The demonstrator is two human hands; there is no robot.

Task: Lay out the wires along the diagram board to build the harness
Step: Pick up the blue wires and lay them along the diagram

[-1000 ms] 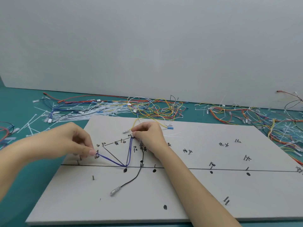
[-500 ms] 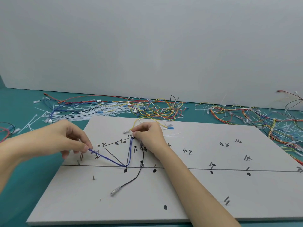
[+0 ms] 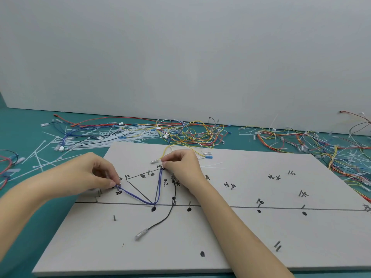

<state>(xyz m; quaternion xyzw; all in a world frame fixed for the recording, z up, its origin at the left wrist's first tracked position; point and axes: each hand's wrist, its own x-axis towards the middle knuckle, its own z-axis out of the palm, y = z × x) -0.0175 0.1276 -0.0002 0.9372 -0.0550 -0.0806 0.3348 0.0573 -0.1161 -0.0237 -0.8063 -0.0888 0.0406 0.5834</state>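
Observation:
A grey diagram board [image 3: 220, 237] with drawn lines, handwritten labels and small metal pegs lies in front of me. A blue wire pair [image 3: 140, 198] runs in a V across it, bending round a peg at the main line. My left hand [image 3: 94, 173] pinches the wire's left end at a label on the board. My right hand [image 3: 181, 164] pinches the other end at the top of the V. A black wire [image 3: 163, 218] with a clear terminal curves down from under my right hand. A yellow wire [image 3: 166, 150] loops behind my right hand.
Heaps of loose coloured wires [image 3: 190, 131] and white cable ties [image 3: 104, 137] lie on the teal table behind the board. More harness wires [image 3: 321, 143] spread at the right. A white wall stands at the back. Pegs [image 3: 277, 246] stick up from the board.
My left hand drew the blue wire's left end back and up a little, then brought it down onto the board beside the label. The right hand has stayed put.

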